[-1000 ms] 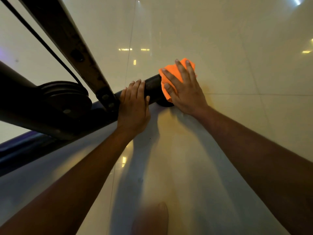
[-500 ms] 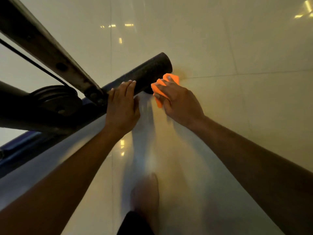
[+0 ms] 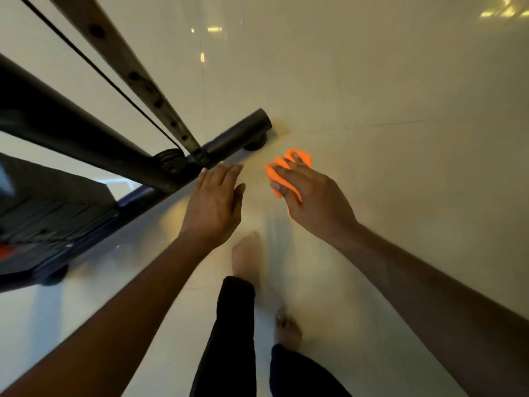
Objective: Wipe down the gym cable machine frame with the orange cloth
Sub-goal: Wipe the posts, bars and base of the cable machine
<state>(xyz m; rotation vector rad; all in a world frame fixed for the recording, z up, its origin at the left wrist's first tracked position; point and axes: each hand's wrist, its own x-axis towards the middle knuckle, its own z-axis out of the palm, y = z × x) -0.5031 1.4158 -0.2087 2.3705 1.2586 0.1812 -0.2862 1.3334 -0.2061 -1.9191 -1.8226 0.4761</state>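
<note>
A: The right hand (image 3: pixel 313 200) is seen stretched out over the pale tiled floor (image 3: pixel 400 96), palm down, and the orange cloth (image 3: pixel 282 167) is gripped under its curled fingers.

B: And the cloth is held off the machine. A gap of floor is seen between it and the base tube (image 3: pixel 237 134) of the cable machine frame, which lies just up and to the left.

A: The left hand (image 3: pixel 213 203) is held flat, fingers straight and together, thumb spread to the side. Nothing is gripped there. Its fingertips are seen right at the edge of the base tube, though contact cannot be confirmed through the blur.

B: Both forearms are extended forward and slightly inward, the wrists fairly straight.

A: The slanted upright with its row of holes (image 3: pixel 134 75) is met at the tube just above the left fingertips, and a black cable (image 3: pixel 94 71) is run down beside it to a pulley (image 3: pixel 170 160).

B: Below the arms, two bare feet (image 3: pixel 246 259) and dark trouser legs (image 3: pixel 232 333) are seen on the tiles.
</note>
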